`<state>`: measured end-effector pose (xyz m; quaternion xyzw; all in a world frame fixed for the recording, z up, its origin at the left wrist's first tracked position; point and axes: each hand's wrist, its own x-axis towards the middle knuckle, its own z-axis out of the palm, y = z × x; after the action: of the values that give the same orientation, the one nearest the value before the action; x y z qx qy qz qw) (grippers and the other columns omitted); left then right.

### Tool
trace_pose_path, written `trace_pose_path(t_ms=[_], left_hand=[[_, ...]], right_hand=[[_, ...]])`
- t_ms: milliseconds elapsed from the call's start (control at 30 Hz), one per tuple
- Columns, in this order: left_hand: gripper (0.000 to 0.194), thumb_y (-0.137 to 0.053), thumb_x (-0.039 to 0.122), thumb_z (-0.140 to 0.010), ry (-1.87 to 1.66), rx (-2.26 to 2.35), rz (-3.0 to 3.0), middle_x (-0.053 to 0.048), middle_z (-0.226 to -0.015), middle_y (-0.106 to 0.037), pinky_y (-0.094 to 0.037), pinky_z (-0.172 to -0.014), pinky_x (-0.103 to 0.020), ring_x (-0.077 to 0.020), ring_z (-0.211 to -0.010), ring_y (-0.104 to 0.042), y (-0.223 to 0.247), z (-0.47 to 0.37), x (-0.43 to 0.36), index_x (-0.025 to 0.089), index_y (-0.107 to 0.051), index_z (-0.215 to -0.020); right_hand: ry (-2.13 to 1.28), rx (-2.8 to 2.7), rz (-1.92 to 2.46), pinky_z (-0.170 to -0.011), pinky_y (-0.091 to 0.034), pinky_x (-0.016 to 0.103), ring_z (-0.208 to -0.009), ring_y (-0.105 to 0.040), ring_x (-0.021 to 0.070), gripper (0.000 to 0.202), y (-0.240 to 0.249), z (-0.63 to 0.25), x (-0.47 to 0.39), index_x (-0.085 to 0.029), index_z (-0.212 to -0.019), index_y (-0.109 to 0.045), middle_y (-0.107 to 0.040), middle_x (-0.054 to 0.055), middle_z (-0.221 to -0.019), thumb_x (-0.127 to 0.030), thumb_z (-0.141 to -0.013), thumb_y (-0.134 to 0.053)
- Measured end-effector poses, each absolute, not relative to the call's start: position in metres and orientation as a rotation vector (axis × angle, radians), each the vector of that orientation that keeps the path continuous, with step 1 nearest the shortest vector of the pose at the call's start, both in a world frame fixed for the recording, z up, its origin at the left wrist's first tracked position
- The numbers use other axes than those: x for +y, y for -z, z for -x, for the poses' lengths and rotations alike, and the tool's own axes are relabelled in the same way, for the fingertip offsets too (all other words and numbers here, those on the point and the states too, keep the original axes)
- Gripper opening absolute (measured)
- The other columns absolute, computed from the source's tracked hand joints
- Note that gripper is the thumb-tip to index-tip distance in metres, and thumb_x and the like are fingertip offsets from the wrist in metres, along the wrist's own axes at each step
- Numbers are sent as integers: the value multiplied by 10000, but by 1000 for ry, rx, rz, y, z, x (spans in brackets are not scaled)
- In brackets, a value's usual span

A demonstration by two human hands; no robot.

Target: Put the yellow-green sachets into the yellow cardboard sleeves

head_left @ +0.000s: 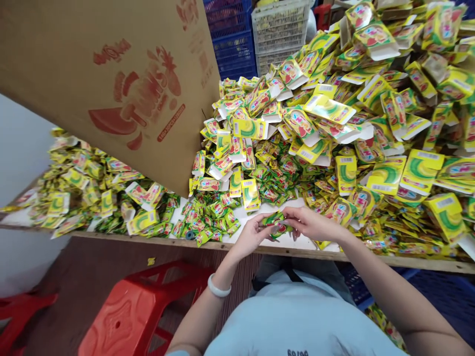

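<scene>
Both my hands meet over the table's near edge around green candy packets [276, 221]. My left hand [254, 233] pinches them from the left side, and my right hand [305, 222] grips them from the right. How many packets lie between the fingers I cannot tell. Just left of my hands lies a loose heap of small green candy packets [208, 217]. Beyond my fingers are more green packets [276, 170], with a yellow printed carton [251, 194] lying near them. To the right, yellow packets and flat cartons [384, 175] are piled close to my right forearm.
A large brown cardboard box [148, 89] stands on the table at the left. Yellow cartons [330, 109] heap high at the back right. Behind are blue crates [233, 54] and a white crate [280, 32]. A red stool [126, 311] stands on the floor at left.
</scene>
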<state>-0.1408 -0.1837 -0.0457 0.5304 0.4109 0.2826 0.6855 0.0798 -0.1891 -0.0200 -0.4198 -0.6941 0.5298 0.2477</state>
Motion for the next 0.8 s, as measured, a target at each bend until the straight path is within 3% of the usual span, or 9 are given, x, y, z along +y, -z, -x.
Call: trace_pose_path(t_ms=[67,200,333,433,500,567,667,733,800], left_hand=[[601,-780,519,-769,-653,960,-1215,-119,-1076,-729,-613,-663,-316,-224,-872,-711,50,140,-194,154,-625,-1221],[515,-686,410,-883,-651,975,-1306,-92,-1058,-738,-582,-755,-310,-214,-914,-727,58,135,-215,209,-505,-1321],[558,-681,364,-887,-559,1135,-1558,-39,-903,-733,-547,-724,-312,-204,-786,-712,57,147,-219,226,-427,-1364],[444,-723,398,-848,-580,1402,-1834,-40,-877,-710,-532,-759,-349,-230,-807,-687,51,178,-203,220,-561,-1222],[250,-665,396,-888,-686,1558,-1973,-61,-919,-696,-522,-825,-369,-243,-891,-671,47,200,-185,215,-629,-1056],[197,-572,379,-943,-786,1659,-2004,-74,-955,-684,-517,-857,-377,-239,-921,-665,47,211,-165,209,-627,-1024],[365,-580,430,-933,-838,1809,-1973,-130,-1027,-675,-523,-878,-424,-279,-959,-670,51,196,-140,163,-571,-1182],[538,-643,449,-890,-852,1883,-2039,-208,-1155,-646,-506,-937,-491,-352,-1097,-638,55,173,-128,115,-517,-1293],[546,-627,346,-903,-839,1872,-2208,-262,-1344,-560,-442,-1037,-559,-406,-1288,-529,57,154,-118,113,-481,-1375]], right_hand=[[-1294,-1866,1227,-577,-513,267,-650,-626,155,170,26,-81,-194,-188,-982,-555,-663,35,-811,-350,-935,-541],[-1413,-1709,1202,-704,-554,301,-924,-671,200,551,45,-77,-205,-181,-1299,-540,-664,123,-1185,-448,-841,-692],[-1568,-1706,1082,-760,-540,300,-847,-683,190,331,62,-72,-214,-159,-1060,-697,-740,73,-973,-446,-930,-595],[-1154,-1922,1348,-711,-523,294,-788,-670,194,263,70,-77,-216,-159,-1011,-681,-729,81,-923,-351,-994,-503],[-767,-2176,1551,-707,-520,314,-809,-670,222,216,76,-80,-217,-150,-1001,-655,-709,111,-942,-226,-1001,-452],[-488,-2446,1624,-708,-526,334,-852,-673,255,218,82,-80,-217,-141,-1006,-635,-690,131,-959,-106,-969,-422],[-285,-2662,1582,-755,-548,349,-923,-669,269,316,92,-74,-220,-152,-1128,-601,-683,134,-1021,-16,-925,-399],[-217,-2655,1588,-780,-559,356,-951,-665,268,385,98,-68,-222,-165,-1215,-565,-679,142,-1073,1,-916,-389],[-231,-2622,1602,-778,-567,356,-965,-667,268,408,102,-66,-223,-172,-1240,-555,-677,147,-1096,6,-910,-393]])
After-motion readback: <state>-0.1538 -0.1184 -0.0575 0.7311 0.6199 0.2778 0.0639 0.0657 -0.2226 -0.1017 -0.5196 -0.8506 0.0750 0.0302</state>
